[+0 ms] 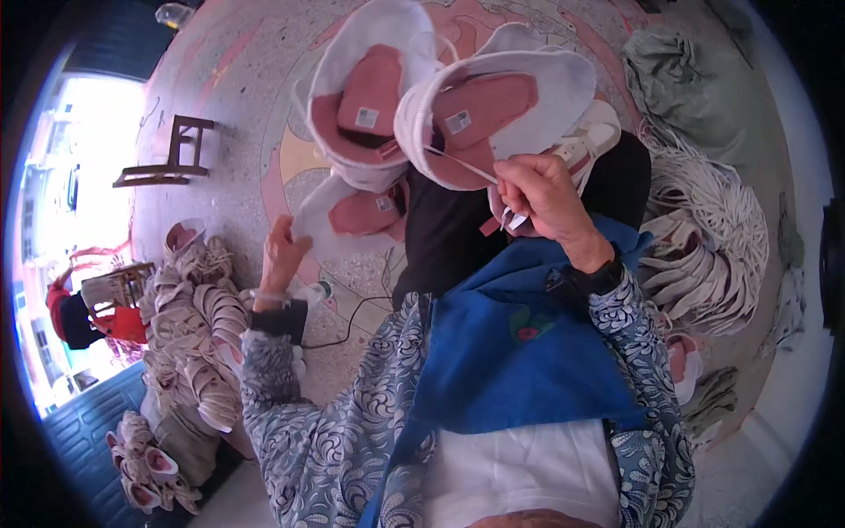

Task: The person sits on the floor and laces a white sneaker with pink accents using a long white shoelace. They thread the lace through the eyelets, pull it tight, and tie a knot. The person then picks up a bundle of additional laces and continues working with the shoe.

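A bunch of white shoes with pink insoles [466,101] hangs in the air in front of me, strung together on a white lace [458,163]. My right hand [546,207] pinches that lace just below the nearest shoe. My left hand [283,255] is raised at the left, its fingers gripping the edge of the lowest white shoe [352,211] in the bunch. My sleeves are blue and white patterned, with a blue apron [519,352] over my lap.
A heap of finished white and pink shoes [194,326] lies on the floor at the left. A pile of white laces [713,238] sits at the right beside grey sacks [695,79]. A small wooden stool [172,158] stands far left. A person in red [88,317] crouches there.
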A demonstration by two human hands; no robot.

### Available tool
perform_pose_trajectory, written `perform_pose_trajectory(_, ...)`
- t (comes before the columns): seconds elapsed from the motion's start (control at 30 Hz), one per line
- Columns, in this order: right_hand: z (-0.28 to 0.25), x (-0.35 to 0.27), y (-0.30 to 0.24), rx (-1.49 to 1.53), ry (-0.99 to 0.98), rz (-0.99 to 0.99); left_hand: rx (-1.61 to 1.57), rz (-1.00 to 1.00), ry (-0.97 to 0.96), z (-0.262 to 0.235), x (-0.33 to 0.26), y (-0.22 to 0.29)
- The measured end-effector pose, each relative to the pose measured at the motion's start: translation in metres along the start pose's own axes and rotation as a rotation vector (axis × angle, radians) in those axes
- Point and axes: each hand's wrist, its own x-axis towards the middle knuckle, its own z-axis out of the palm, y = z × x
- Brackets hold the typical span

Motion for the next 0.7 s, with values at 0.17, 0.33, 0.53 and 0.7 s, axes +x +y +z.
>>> perform_pose_trajectory(0.17,0.009,-0.023,0.022,-0.484,0.017,-0.184,0.456,0.121,-0.126,-0.033,-0.042,0.042)
perform_pose_trajectory(0.33,0.029,-0.014,0.009,-0.649,-0.019,-0.260,0.162,0.057,-0.012,-0.035,-0.043,0.162)
perform_pose_trajectory(0.53,0.044,0.014,0.011,-0.816,-0.148,-0.490,0.180,0.777,0.083,0.044,0.008,0.223)
perform_pose_trajectory(0.7,0.029,0.005,0.005,-0.868,-0.192,-0.489,-0.359,0.144,-0.074,0.071,0.051,0.192)
